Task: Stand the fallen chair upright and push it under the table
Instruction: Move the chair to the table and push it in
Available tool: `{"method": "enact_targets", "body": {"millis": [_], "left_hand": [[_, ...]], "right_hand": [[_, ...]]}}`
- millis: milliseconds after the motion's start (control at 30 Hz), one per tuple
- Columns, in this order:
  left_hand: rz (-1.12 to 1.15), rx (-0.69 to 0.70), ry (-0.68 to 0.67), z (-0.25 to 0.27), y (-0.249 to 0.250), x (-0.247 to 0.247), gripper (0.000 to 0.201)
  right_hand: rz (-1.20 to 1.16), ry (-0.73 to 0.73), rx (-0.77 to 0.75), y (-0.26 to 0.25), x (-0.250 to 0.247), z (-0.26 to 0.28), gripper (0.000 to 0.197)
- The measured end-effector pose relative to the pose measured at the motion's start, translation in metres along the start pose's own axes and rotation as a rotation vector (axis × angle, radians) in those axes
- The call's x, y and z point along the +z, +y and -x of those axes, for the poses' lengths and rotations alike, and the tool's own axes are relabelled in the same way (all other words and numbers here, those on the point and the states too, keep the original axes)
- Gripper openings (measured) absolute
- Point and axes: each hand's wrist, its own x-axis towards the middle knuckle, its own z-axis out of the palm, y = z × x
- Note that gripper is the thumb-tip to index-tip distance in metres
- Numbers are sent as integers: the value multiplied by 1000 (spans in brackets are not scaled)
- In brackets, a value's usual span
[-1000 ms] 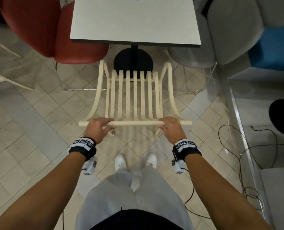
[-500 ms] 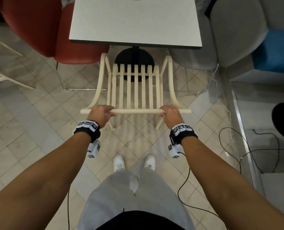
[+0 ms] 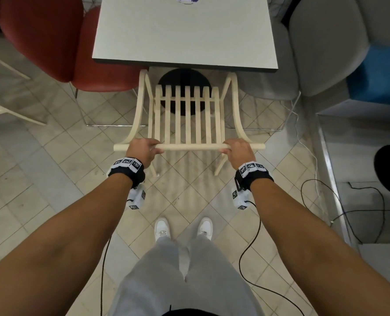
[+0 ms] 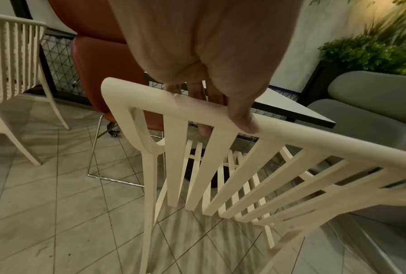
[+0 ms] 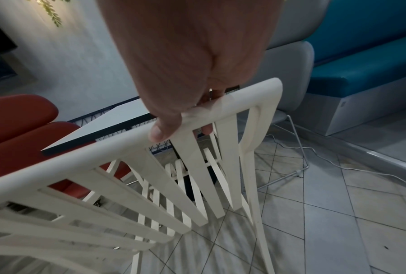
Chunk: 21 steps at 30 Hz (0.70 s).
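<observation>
Hands | left hand (image 3: 141, 149), right hand (image 3: 237, 151) | both gripping chair (image 3: 189, 146) top rail

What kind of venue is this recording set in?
Probably a café or restaurant seating area: a small pedestal table ringed by a red chair, grey chair, blue bench and cream slatted chair.

cream slatted plastic chairs: two, one (image 3: 187, 115) at the table, another (image 4: 12, 61) off to the left
red padded chair (image 3: 52, 42): one
grey padded chair (image 3: 326, 42): one
grey-topped square table (image 3: 184, 30): one
hands on the chair's top rail: two, left hand (image 3: 141, 149), right hand (image 3: 237, 151)
white shoes (image 3: 162, 228): two
</observation>
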Motion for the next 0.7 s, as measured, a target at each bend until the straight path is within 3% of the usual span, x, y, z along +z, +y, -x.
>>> {"method": "enact_targets", "body": {"millis": [700], "left_hand": [[-24,-19,56,-11,14,1,38]], "right_hand": [[18,-17,82,-12,-20,-9,29]]}}
